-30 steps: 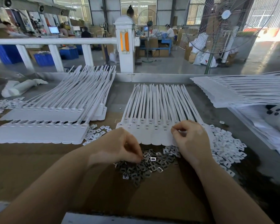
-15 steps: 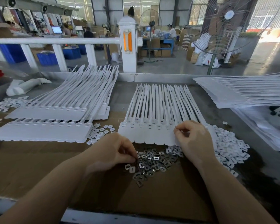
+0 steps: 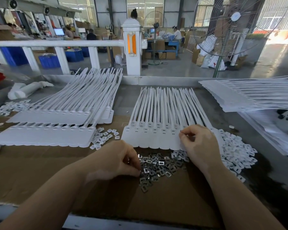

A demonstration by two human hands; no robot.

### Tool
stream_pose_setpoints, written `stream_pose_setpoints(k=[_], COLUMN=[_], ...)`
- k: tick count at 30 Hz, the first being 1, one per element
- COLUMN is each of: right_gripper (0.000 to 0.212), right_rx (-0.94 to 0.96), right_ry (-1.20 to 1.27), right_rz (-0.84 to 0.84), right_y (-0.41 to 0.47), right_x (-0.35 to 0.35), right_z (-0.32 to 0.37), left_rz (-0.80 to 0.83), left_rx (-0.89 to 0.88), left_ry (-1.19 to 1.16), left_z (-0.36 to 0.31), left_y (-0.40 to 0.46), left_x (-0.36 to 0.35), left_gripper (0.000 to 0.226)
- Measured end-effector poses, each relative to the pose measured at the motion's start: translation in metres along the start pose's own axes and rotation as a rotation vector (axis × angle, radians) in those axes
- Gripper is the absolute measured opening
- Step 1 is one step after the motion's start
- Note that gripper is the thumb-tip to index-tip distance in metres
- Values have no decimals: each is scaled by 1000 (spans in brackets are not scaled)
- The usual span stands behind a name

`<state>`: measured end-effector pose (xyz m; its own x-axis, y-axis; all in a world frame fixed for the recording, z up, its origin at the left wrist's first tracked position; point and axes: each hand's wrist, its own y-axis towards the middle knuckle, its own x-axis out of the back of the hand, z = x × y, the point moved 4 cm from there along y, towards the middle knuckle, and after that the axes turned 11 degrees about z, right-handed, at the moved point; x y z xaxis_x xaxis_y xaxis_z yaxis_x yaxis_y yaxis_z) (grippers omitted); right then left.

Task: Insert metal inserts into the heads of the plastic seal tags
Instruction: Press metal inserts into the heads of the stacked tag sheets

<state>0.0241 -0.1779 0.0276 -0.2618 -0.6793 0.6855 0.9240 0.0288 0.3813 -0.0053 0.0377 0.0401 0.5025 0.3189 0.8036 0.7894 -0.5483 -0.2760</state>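
— Head view: where is each grip relative to the parts?

— The left hand [image 3: 116,161] sits low at centre on the brown cardboard [image 3: 40,171] covering the tabletop [image 3: 223,103]. Its fingers are curled, fingertips pinched together at the left edge of the pile of metal inserts [image 3: 158,166]. Whether one insert is actually caught between them, I cannot tell; the tips are down among the pieces.

— And the right?

— The right hand [image 3: 199,143] rests on the near-right end of the row of seal tags [image 3: 156,130], thumb and forefinger pinched at a tag head. Something small and shiny seems to sit between the tips, too small to name for sure.

— Where do the tags lie?

— Fanned out just beyond both hands, heads toward the person, straps running away. The insert pile lies directly below the heads, between the two hands.

— Anything else nearby?

— A heap of white plastic clips [image 3: 236,153] just right of the right hand, a smaller scatter [image 3: 105,136] to the left of the row, two stacked tag sheets [image 3: 45,130] at far left, and another stack [image 3: 249,97] at far right.
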Motion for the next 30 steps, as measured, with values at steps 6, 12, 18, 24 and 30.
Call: stream_pose_setpoints(k=[6, 12, 18, 24, 30], right_gripper=[6, 8, 6, 6, 6], right_rx=[-2, 0, 10, 6, 7], right_ry=[4, 19, 12, 24, 40], right_rz=[-1, -6, -9, -9, -7], right_y=[0, 0, 0, 0, 0], right_x=[0, 1, 1, 1, 1], right_z=[0, 0, 0, 1, 0], left_rz=[-188, -182, -93, -56, -290], left_rx=[-49, -15, -11, -5, 124], left_ry=[-376, -1083, -1283, -1382, -1048], left_z=[-3, -9, -19, -17, 17], left_y=[8, 26, 34, 35, 18], left_x=[8, 3, -1, -5, 14], left_gripper=[3, 21, 10, 7, 16])
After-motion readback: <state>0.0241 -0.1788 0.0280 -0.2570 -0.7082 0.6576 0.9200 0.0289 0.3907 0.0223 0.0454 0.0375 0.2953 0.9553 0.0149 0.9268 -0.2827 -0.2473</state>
